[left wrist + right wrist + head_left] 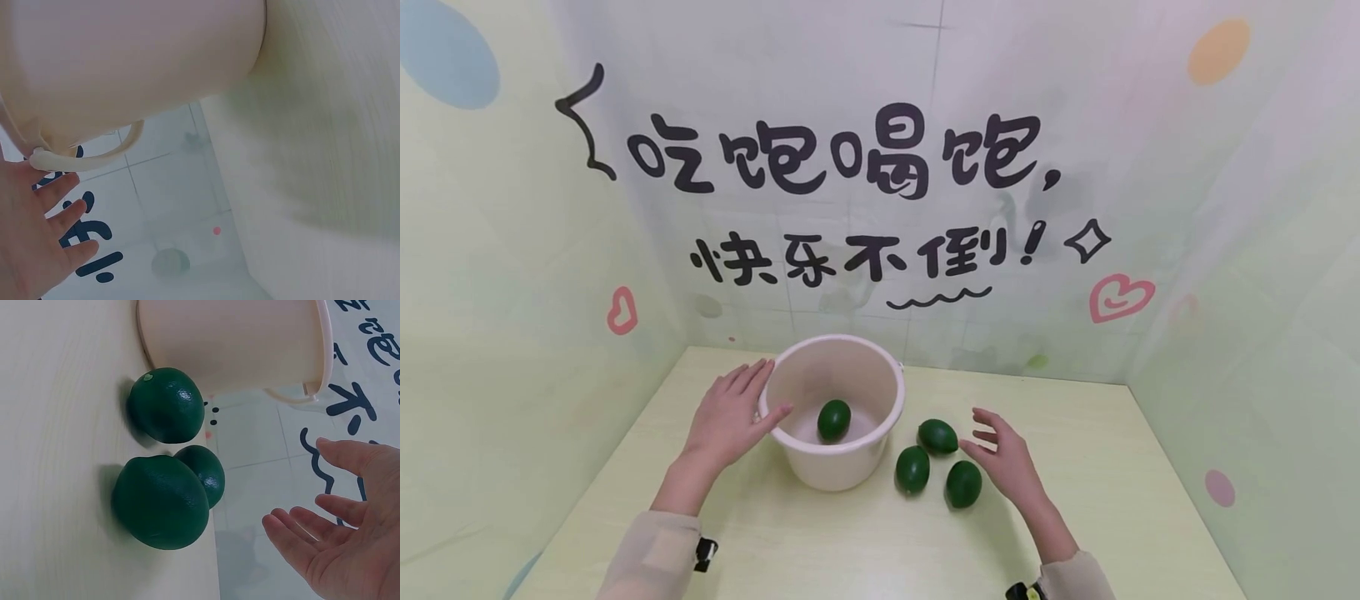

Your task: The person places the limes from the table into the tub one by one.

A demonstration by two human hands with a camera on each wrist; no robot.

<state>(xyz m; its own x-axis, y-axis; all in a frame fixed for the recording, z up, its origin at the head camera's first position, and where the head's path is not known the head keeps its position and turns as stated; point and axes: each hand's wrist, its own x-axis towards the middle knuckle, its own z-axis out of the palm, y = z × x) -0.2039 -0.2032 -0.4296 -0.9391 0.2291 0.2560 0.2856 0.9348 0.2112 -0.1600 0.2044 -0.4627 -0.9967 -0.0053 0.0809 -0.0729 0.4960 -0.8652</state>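
A pale pink bucket (838, 467) stands upright near the back of the table, with one dark green lime (834, 420) inside on its bottom. My left hand (727, 417) is at the bucket's left side, thumb over the rim and the other fingers spread along the outside. In the left wrist view those fingers lie beside the bucket's handle (87, 161). To the right of the bucket, three more limes (913, 470) lie close together on the table. Just right of them hovers my right hand (1006, 457), fingers loosely bent and holding nothing.
The light wooden table (850, 550) ends at a printed backdrop (880, 333) with large black characters. Fabric side walls (1262, 400) rise along the left and right table edges.
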